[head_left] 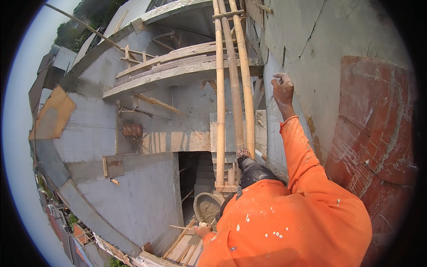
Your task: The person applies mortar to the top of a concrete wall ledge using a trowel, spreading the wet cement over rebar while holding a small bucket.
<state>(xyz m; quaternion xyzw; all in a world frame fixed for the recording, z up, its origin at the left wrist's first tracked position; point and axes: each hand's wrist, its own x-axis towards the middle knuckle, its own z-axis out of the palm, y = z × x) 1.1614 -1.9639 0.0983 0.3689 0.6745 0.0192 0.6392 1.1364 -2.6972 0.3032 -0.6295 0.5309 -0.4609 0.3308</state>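
Note:
My left hand (pixel 203 231) is low beside my body, its fingers closed at the rim of a round bucket (pixel 197 205). Grey wet mortar (pixel 208 209) lies inside the bucket. A thin wooden stick (pixel 181 228) shows next to that hand; I cannot tell if it touches. My right arm reaches up and forward in an orange sleeve. At its end my right hand (pixel 283 89) is beside the grey plastered wall (pixel 329 40), fingers curled in and whitish with dust, with nothing visible in them. Whether it touches the wall is unclear.
My bare foot (pixel 243 153) is on long bamboo poles (pixel 221 98) running forward. Left and below, a deep drop shows a block wall (pixel 133 196) and a dark doorway opening (pixel 189 173). A concrete beam (pixel 178 73) crosses ahead. Reddish sheets (pixel 369 120) stand at the right.

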